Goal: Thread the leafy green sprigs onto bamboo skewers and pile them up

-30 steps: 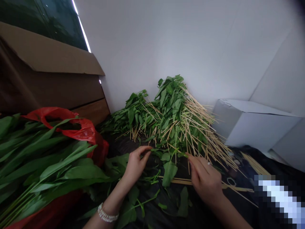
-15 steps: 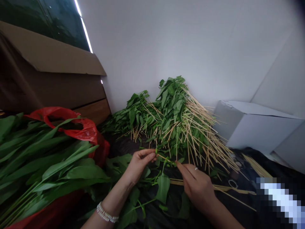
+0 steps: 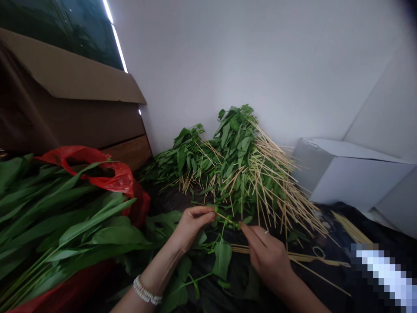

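Observation:
My left hand (image 3: pixel 195 224), a beaded bracelet on its wrist, pinches a short green stem piece (image 3: pixel 216 210) between thumb and fingertips. That piece is at the left tip of a thin bamboo skewer (image 3: pixel 224 216). Gripped in my right hand (image 3: pixel 269 256), which wears a ring, the skewer lies nearly level, with green stem bits gathered on it by the fingers. Whether the tip passes through the left piece I cannot tell. A leaf (image 3: pixel 223 259) of leafy greens hangs just below the skewer. The right fingertips partly hide the skewer's other end.
Behind my hands stands a heap of skewered leafy greens (image 3: pixel 234 139), its bare sticks (image 3: pixel 276 165) fanning right. On the left, a red plastic bag (image 3: pixel 124 182) holds long leafy stalks (image 3: pixel 78 221) below a cardboard box (image 3: pixel 91 87). A white box (image 3: pixel 361 178) and loose skewers (image 3: pixel 352 228) are rightward.
The left fingertips and the stem piece have shifted slightly down and right at the skewer's tip. The right hand has hardly moved.

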`<act>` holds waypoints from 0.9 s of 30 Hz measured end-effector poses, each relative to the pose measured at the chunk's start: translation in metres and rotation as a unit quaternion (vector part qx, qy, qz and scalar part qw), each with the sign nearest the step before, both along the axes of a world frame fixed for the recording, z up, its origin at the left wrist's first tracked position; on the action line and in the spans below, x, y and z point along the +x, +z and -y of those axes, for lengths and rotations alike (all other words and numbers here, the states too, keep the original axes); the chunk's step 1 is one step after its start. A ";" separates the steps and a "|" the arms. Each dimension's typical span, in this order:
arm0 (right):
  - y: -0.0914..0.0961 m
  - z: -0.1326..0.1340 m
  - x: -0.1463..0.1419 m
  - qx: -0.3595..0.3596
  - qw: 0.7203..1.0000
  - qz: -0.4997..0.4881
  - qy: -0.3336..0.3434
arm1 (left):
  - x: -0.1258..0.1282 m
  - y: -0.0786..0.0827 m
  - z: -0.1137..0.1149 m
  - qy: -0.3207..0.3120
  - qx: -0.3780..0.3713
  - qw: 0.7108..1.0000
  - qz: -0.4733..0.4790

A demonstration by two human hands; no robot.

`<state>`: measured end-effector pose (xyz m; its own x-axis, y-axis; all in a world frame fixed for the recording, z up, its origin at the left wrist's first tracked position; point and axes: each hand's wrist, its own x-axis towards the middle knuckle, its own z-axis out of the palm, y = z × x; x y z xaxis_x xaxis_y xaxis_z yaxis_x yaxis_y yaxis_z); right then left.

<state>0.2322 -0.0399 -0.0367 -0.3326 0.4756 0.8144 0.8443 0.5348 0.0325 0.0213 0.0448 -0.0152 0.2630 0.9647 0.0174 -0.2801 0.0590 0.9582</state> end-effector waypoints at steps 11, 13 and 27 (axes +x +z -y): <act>0.000 0.001 -0.004 0.006 1.000 -0.012 0.018 | 0.002 0.007 0.005 -0.047 -0.064 0.996 0.045; -0.001 0.001 -0.004 0.002 1.000 -0.017 0.021 | 0.003 0.008 0.006 -0.057 -0.075 0.994 0.052; 0.004 0.001 -0.004 0.012 1.000 -0.005 -0.001 | -0.001 0.006 0.004 -0.060 0.017 0.997 -0.036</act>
